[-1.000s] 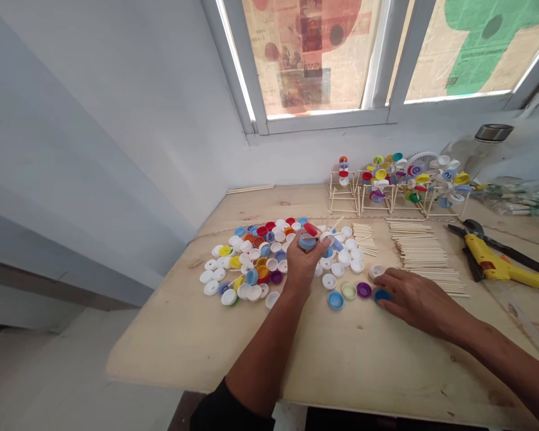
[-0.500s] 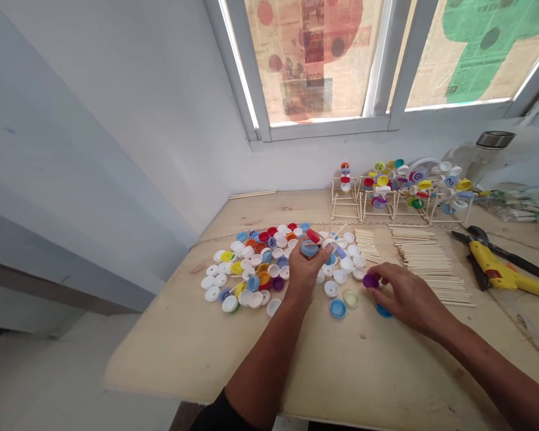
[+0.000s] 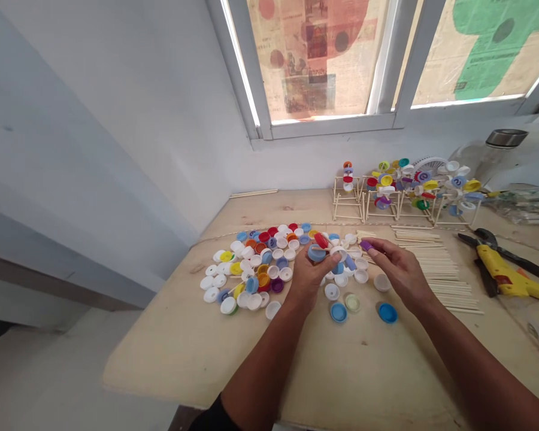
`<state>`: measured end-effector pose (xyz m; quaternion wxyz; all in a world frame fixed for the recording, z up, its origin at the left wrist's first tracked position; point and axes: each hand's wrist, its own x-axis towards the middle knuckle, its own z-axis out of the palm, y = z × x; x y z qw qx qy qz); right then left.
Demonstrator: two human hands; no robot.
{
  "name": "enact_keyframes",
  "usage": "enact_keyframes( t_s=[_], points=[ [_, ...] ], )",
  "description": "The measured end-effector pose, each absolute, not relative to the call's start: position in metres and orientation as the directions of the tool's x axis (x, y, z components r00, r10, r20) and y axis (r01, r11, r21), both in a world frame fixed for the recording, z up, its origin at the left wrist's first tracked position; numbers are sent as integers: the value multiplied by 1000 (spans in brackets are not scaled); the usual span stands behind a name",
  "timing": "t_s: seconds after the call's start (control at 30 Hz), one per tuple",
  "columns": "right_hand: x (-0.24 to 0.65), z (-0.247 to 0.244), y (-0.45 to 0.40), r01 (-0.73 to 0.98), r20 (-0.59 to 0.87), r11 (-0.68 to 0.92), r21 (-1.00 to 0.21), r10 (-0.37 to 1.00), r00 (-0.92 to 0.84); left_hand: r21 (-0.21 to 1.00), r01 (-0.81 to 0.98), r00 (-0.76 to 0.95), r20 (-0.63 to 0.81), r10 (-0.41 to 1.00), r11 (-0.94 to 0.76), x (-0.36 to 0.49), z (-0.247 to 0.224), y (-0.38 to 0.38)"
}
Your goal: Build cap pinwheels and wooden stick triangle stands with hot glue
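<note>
My left hand (image 3: 309,272) is closed around a small wheel of sticks and bottle caps (image 3: 338,254), whose spokes carry red, blue and white caps. Pinched in the fingers of my right hand (image 3: 397,269) is a purple bottle cap (image 3: 366,245), held at the wheel's right side; whether it touches a spoke I cannot tell. Below the hands lie a bright blue cap (image 3: 388,313), another blue cap (image 3: 339,312) and a pale green cap (image 3: 353,303). A wide spread of mixed caps (image 3: 254,261) covers the wooden table left of my left hand.
Rows of thin sticks (image 3: 449,269) lie right of my right hand. Beyond them are a yellow glue gun (image 3: 505,272) and black-handled pliers (image 3: 516,254). Stick frames with cap wheels (image 3: 386,194) stand along the back wall, near a glass jar (image 3: 498,158) with a metal lid.
My right hand has lifted the purple cap up and brought it to the wheel's right side, uncovering the bright blue cap. The view has shifted slightly.
</note>
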<state>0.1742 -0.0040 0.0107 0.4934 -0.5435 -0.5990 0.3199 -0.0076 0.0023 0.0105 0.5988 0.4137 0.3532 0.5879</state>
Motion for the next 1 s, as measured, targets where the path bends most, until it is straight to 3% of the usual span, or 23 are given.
enact_keyframes(
  t_s=[0.47, 1.0],
  points=[
    [177, 7, -9, 511, 424, 414, -753, 900, -104, 926, -378, 59, 6, 998, 17, 0, 17, -4],
    [176, 5, -13, 612, 570, 547, -571, 801, -185, 910, -406, 139, -30, 990, 85, -3, 13, 1]
  ],
)
